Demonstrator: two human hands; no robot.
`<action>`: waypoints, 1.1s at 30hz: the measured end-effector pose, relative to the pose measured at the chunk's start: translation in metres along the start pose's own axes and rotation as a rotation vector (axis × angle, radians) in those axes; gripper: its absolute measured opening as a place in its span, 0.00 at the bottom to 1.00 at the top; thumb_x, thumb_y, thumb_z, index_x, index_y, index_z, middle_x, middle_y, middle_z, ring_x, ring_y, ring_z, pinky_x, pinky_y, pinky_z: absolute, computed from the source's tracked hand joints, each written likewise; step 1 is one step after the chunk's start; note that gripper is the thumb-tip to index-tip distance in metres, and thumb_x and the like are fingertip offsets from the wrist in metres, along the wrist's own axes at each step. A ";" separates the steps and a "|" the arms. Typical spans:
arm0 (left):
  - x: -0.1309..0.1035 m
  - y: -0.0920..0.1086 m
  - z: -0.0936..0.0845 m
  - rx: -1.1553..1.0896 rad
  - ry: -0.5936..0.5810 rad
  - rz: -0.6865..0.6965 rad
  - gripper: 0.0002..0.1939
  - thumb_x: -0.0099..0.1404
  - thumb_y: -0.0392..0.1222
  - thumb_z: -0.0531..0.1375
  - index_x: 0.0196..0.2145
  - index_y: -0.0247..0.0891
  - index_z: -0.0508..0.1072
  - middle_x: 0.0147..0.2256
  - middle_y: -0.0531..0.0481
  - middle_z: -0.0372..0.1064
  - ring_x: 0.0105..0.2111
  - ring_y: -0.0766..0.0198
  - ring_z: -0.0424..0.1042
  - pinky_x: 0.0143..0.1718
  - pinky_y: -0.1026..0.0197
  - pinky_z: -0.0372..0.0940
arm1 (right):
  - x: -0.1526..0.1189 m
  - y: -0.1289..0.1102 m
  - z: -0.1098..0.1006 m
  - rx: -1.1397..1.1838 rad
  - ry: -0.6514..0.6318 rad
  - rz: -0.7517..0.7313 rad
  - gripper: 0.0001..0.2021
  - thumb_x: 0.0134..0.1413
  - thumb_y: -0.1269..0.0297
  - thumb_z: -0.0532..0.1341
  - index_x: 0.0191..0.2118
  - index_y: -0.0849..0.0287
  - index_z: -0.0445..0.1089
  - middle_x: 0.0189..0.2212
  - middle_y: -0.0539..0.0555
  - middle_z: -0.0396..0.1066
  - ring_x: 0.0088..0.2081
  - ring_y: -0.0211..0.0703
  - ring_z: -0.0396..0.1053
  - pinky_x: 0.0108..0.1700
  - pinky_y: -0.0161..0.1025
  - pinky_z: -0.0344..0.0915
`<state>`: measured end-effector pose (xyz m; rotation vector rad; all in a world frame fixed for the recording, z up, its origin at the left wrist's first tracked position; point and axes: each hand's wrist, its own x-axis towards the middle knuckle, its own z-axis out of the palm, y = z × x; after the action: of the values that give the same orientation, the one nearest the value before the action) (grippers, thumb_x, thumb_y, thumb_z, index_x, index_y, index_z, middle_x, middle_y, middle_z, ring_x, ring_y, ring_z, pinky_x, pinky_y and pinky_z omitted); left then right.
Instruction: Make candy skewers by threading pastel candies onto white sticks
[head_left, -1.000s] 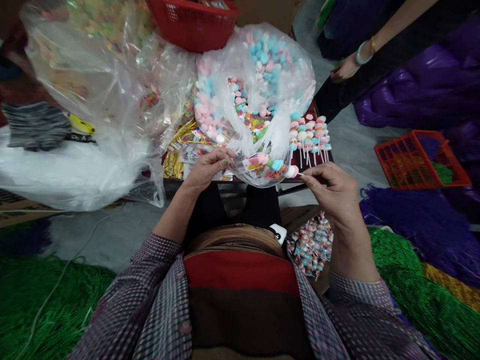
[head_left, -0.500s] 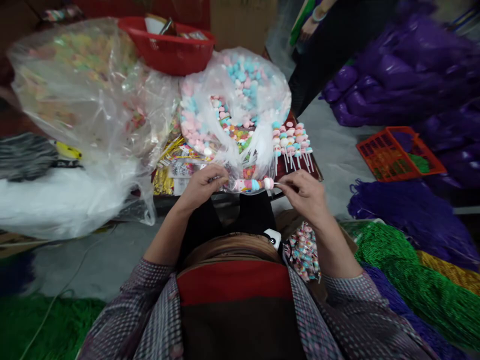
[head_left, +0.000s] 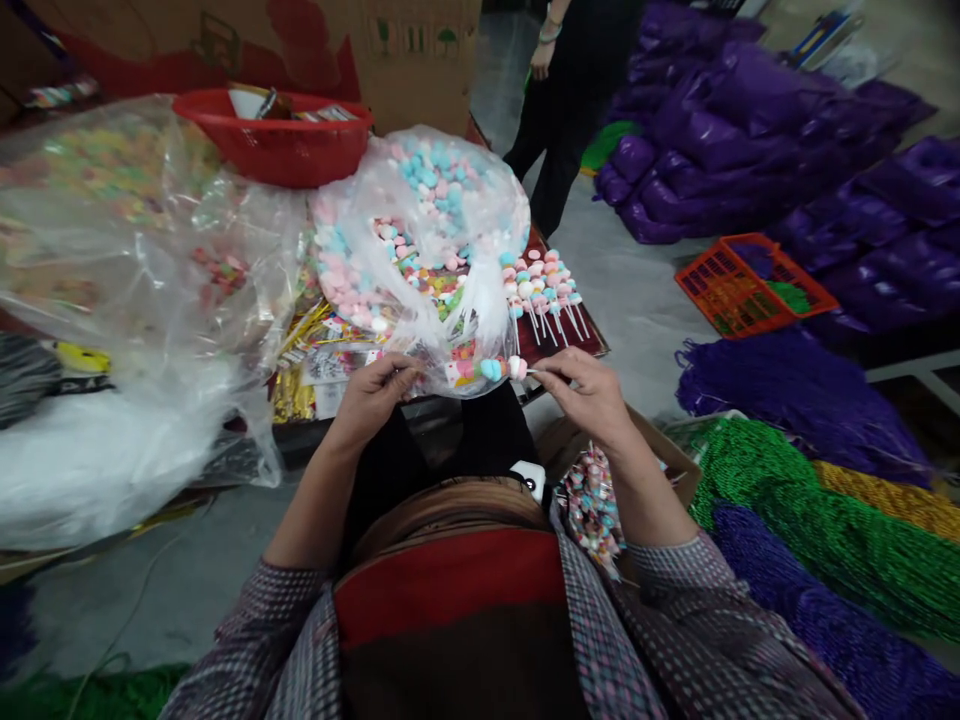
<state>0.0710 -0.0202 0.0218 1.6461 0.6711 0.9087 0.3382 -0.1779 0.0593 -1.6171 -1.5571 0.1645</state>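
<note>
Over the table's front edge lies a marshmallow skewer [head_left: 492, 370] with pink, blue and white pieces, held level between my hands. My right hand [head_left: 583, 388] pinches its thin white stick. At the opposite end, my left hand [head_left: 377, 395] is closed on what looks like the end of a clear plastic wrapper around the sweets; the fingertips partly hide it. Just beyond is an open plastic bag of marshmallows [head_left: 442, 180]. Finished-looking marshmallow skewers [head_left: 541, 285] rest in a bunch at the table's right corner. Gold ties [head_left: 294, 392] and printed wrappers [head_left: 330, 365] lie near my left hand.
A red basket [head_left: 277, 140] stands behind a large clear bag of gummies [head_left: 112, 200]. Below my right arm is a box of wrapped sweets [head_left: 592, 505]. An orange crate [head_left: 739, 290], purple sacks [head_left: 720, 130] and green strands [head_left: 817, 510] fill the right. Another person [head_left: 566, 110] stands beyond the table.
My view has swung, so the table and hands appear further left. Both hands keep their hold on the skewer and wrapper. The other person's legs and arm have shifted in view.
</note>
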 end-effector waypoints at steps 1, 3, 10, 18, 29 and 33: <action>0.000 -0.001 -0.001 -0.022 0.023 -0.008 0.13 0.62 0.52 0.67 0.32 0.39 0.80 0.25 0.54 0.72 0.22 0.71 0.67 0.24 0.68 0.65 | -0.001 0.001 -0.002 0.002 0.012 0.019 0.05 0.61 0.64 0.65 0.35 0.52 0.78 0.29 0.50 0.77 0.31 0.40 0.72 0.36 0.41 0.70; -0.001 -0.003 -0.002 -0.077 0.042 -0.023 0.13 0.61 0.51 0.69 0.31 0.38 0.80 0.25 0.54 0.72 0.23 0.71 0.68 0.25 0.68 0.65 | -0.002 0.003 -0.005 0.005 0.030 0.059 0.05 0.60 0.62 0.66 0.34 0.51 0.78 0.30 0.51 0.77 0.31 0.41 0.72 0.36 0.41 0.70; 0.000 -0.017 -0.002 -0.282 0.087 -0.032 0.14 0.57 0.53 0.73 0.30 0.40 0.82 0.29 0.51 0.77 0.30 0.70 0.72 0.32 0.68 0.67 | -0.003 0.006 -0.009 0.086 0.085 0.102 0.05 0.57 0.57 0.68 0.33 0.50 0.79 0.28 0.49 0.76 0.30 0.40 0.71 0.35 0.41 0.68; -0.001 -0.020 -0.001 -0.366 0.044 -0.034 0.13 0.56 0.53 0.73 0.30 0.42 0.81 0.31 0.50 0.78 0.31 0.67 0.73 0.33 0.65 0.67 | -0.002 0.004 -0.007 0.095 0.065 0.112 0.07 0.58 0.55 0.68 0.34 0.50 0.79 0.28 0.49 0.76 0.31 0.41 0.72 0.35 0.41 0.69; 0.001 -0.017 -0.010 -0.145 -0.051 0.047 0.11 0.61 0.51 0.69 0.31 0.40 0.82 0.32 0.48 0.78 0.33 0.64 0.74 0.37 0.61 0.68 | 0.004 0.003 -0.023 -0.056 -0.112 0.034 0.14 0.62 0.47 0.63 0.34 0.49 0.80 0.29 0.51 0.78 0.30 0.42 0.74 0.35 0.41 0.70; 0.002 -0.022 -0.010 -0.179 0.028 0.076 0.11 0.61 0.52 0.70 0.31 0.42 0.82 0.32 0.49 0.78 0.35 0.64 0.75 0.39 0.61 0.69 | 0.001 0.005 -0.023 -0.006 -0.060 0.089 0.12 0.63 0.50 0.63 0.36 0.51 0.80 0.27 0.50 0.76 0.29 0.41 0.73 0.33 0.40 0.69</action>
<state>0.0642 -0.0073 0.0024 1.5103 0.5330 1.0189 0.3563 -0.1875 0.0708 -1.7013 -1.5326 0.2590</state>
